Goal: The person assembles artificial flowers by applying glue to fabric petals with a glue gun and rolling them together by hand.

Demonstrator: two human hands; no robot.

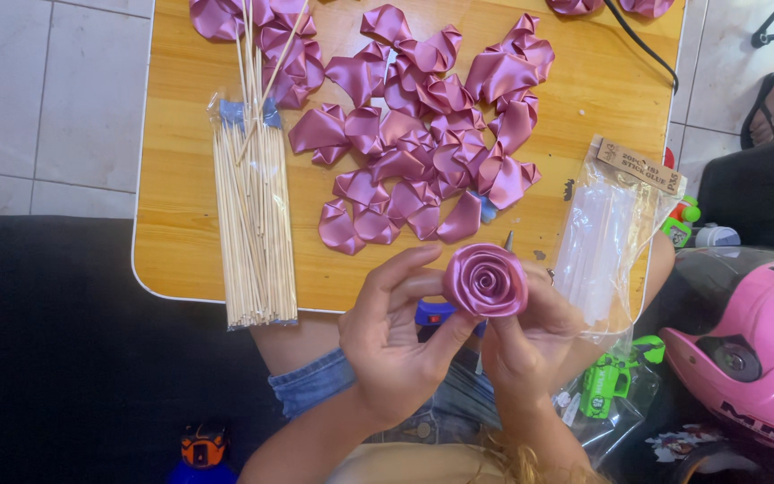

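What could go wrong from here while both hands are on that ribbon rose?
1. The ribbon rose is pinched only by the left hand and right hand; a loosened grip may let the wraps unwind.
2. The skewer bundle overhangs the table edge, so a nudge could tip it off.
3. The glue stick bag also sits at the edge beside the right hand.

Bright, even daylight filled the scene, and the wooden worktop (181,179) glowed warm with soft sheen. The satin petals (423,134) carried pale highlights. Shadows were faint and short. Focus stayed sharp centrally; the dark lower left corner lost detail, and the edges bowed slightly.
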